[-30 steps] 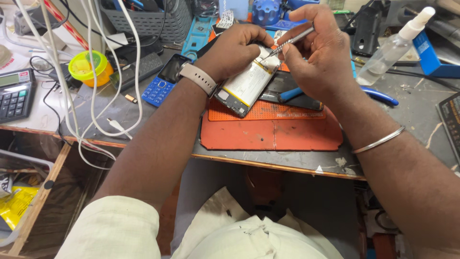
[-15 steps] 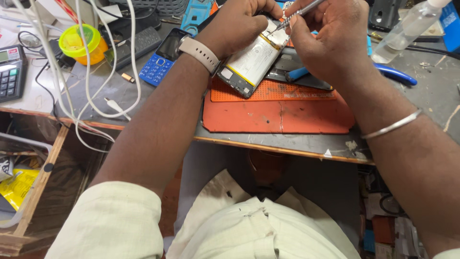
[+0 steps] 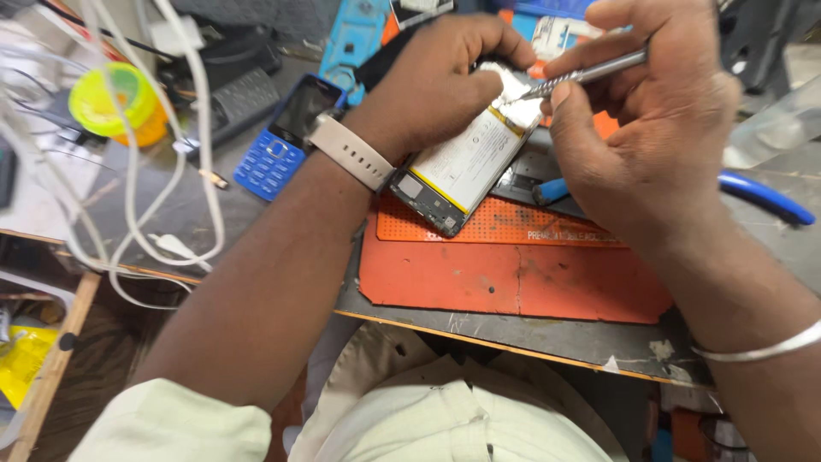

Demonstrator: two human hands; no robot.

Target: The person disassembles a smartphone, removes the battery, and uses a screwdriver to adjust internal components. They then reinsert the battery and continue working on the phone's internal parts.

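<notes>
An opened smartphone (image 3: 466, 167) with its back cover off and its pale battery showing is tilted above an orange work mat (image 3: 513, 278). My left hand (image 3: 436, 81) grips the phone's upper end, a pale watch strap on that wrist. My right hand (image 3: 654, 120) holds a thin metal tool (image 3: 581, 75) whose tip touches the phone's upper part near the left thumb. A silver bangle (image 3: 761, 349) sits on my right wrist.
A blue keypad phone (image 3: 282, 141) lies left of the mat. White cables (image 3: 162, 171) hang over the bench's left side beside a yellow-green tape roll (image 3: 115, 103). Blue-handled pliers (image 3: 753, 192) lie right of the mat. The bench edge runs just below the mat.
The view has moved in closer and lower on the bench. Both hands keep their hold, with the tool tip still on the phone's upper end.
</notes>
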